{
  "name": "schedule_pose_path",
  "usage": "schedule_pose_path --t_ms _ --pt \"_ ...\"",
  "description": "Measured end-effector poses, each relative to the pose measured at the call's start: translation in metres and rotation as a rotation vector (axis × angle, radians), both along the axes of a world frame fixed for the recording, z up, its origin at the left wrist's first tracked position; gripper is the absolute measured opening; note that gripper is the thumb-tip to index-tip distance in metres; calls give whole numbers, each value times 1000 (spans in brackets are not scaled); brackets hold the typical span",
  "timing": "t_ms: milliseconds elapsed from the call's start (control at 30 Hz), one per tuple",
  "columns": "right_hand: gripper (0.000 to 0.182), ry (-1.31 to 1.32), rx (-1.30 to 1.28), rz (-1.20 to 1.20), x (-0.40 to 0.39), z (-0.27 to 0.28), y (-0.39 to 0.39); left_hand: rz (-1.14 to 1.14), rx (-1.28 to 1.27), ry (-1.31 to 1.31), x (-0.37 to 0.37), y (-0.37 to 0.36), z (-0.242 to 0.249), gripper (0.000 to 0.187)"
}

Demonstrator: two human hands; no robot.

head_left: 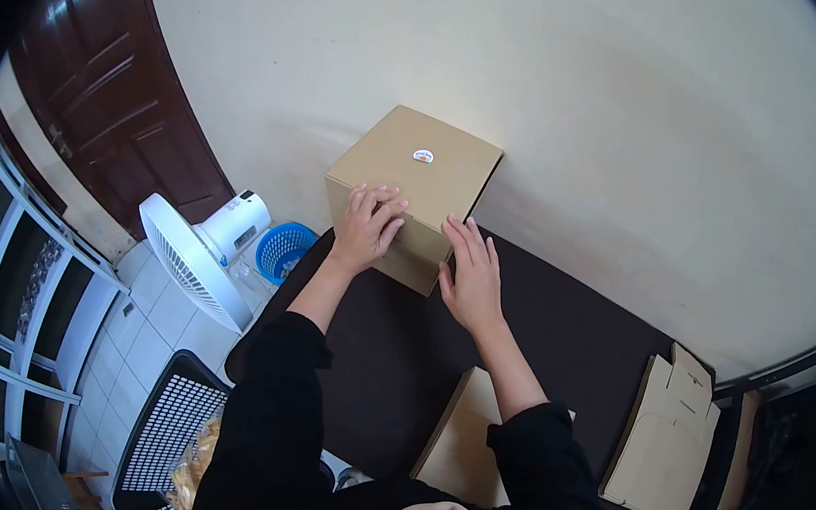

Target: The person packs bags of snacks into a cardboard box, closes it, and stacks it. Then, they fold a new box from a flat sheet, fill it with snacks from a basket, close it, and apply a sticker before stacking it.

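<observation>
A closed brown cardboard box (379, 156) stands at the far end of a dark table (373, 342), close to the wall. On its top is a small white round sticker (423, 156). My left hand (365, 230) rests on the box's near top edge, fingers bent over the lid and touching it. At the near right corner is my right hand (471, 277), its fingers stretched out against the box's edge. Neither hand is wrapped around anything.
Another cardboard box (473, 439) lies near my body, partly behind my right arm. Flattened cardboard (664, 440) sits at the table's right end. Left of the table are a white fan (196, 256), a blue basket (283, 251) and a black crate (169, 429).
</observation>
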State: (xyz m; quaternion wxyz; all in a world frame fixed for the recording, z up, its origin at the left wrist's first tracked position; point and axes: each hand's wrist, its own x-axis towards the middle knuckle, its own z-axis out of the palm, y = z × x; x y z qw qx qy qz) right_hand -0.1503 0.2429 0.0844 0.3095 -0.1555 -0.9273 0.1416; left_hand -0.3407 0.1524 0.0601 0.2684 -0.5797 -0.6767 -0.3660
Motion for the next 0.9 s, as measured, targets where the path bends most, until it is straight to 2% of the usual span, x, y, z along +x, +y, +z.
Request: schedule_pose_path --t_ms 67,133,167,200,233,333,400,433,467,533,600,667,700,800,833,900 --pt "53 46 -55 4 -3 -1 8 25 -27 -9 2 1 -6 32" --pt "56 230 -445 237 -8 2 18 45 -49 -4 12 1 2 39" --pt "66 193 -572 200 -6 1 20 59 -22 -63 23 2 3 51" --pt "66 205 -567 195 -8 1 19 72 6 -123 34 4 5 63" --pt "71 287 -551 163 -12 -2 18 146 -70 -132 39 8 1 86" --pt "81 378 -560 76 -34 -22 32 208 -45 -241 55 19 -1 93" --pt "80 346 -1015 39 -47 -20 45 198 25 -231 61 29 -2 96" --pt "77 244 -824 -27 -46 -19 43 227 59 -245 61 34 -3 96" --pt "77 243 -825 -25 -46 -15 49 256 86 -261 62 36 -5 95" --pt "76 216 -1018 76 -42 -12 72 261 88 -286 63 39 -3 94" --pt "75 223 -1005 64 -53 -15 90 313 92 -212 65 38 -4 93" --pt "75 380 -899 15 -77 -24 113 307 107 -199 65 36 -4 93" --pt "81 476 -962 -58 -89 -20 119 283 110 -204 65 36 -4 93" --pt "87 461 -820 -117 -110 -26 118 261 111 -199 60 38 -4 93" --pt "91 500 -806 -44 -111 -30 122 248 116 -197 61 37 -4 93" --pt "91 467 -832 -57 -105 -32 129 239 112 -197 59 36 -7 93"
